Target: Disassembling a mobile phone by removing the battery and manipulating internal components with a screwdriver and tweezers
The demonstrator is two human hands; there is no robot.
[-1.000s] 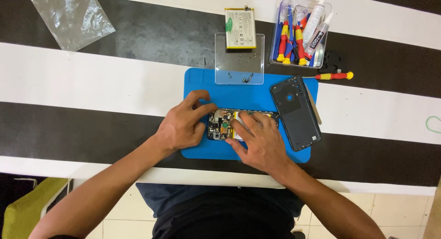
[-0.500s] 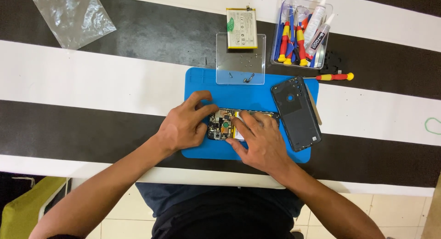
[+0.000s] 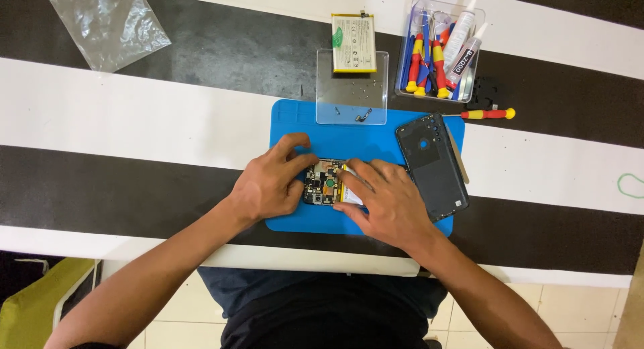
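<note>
Both hands, left hand and right hand, pinch the opened dark smartphone with exposed circuit board on the blue rubber mat; steady, gentle pressure seems wise.

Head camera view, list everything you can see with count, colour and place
opened phone: one, circuitry exposed, on mat under both hands
mat: one, blue, table centre
back cover: one, dark, mat's right side
clear plate: one, holding small screws, mat's top edge
battery: one, white and yellow, above plate
tool tray: one, clear, red-yellow screwdrivers and glue tubes, top right
screwdriver: one, red-yellow, right of mat
plastic bag: one, clear, top left
table: one, black-white stripes
left hand: on phone
right hand: on phone
</note>
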